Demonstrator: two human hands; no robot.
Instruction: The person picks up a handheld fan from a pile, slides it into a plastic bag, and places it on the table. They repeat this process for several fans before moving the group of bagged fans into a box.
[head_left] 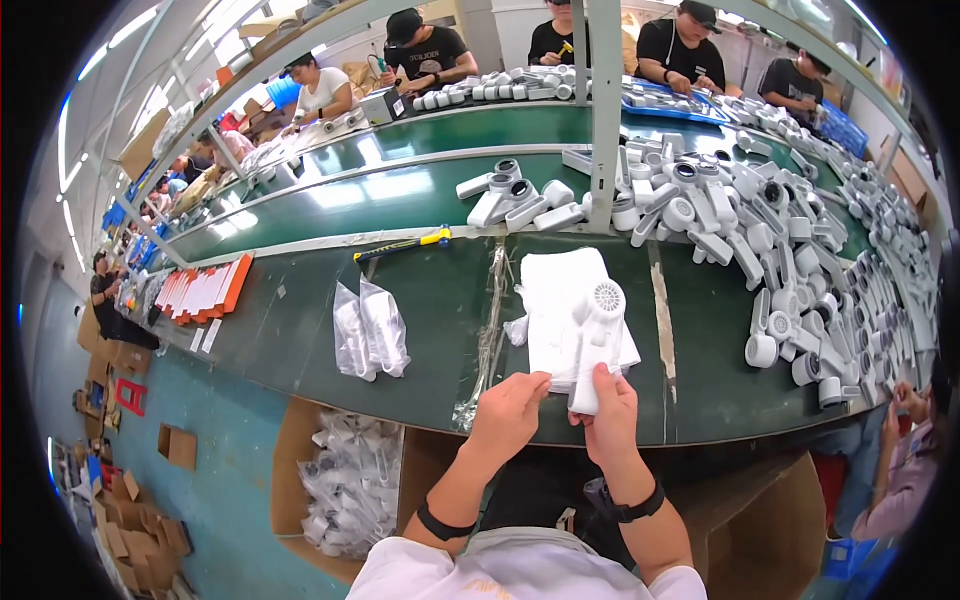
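My right hand (610,415) is closed round the handle of a white handheld device (600,335) with a round grilled head, which points away from me. Below the device lies a stack of thin white plastic bags (560,275) on the dark green bench. The fingers of my left hand (508,410) are pinched at the stack's near left edge, on what looks like a bag's edge. To the left lie two devices in clear bags (369,330). Farther back rests a yellow and black hammer (405,243).
Many loose white devices (790,260) are heaped at the right. An upright post (605,120) stands at the bench's far edge. Below it, a carton (290,470) holds bagged devices. An orange tray (240,275) sits at the left. Co-workers sit across the conveyor (400,195) and at the right.
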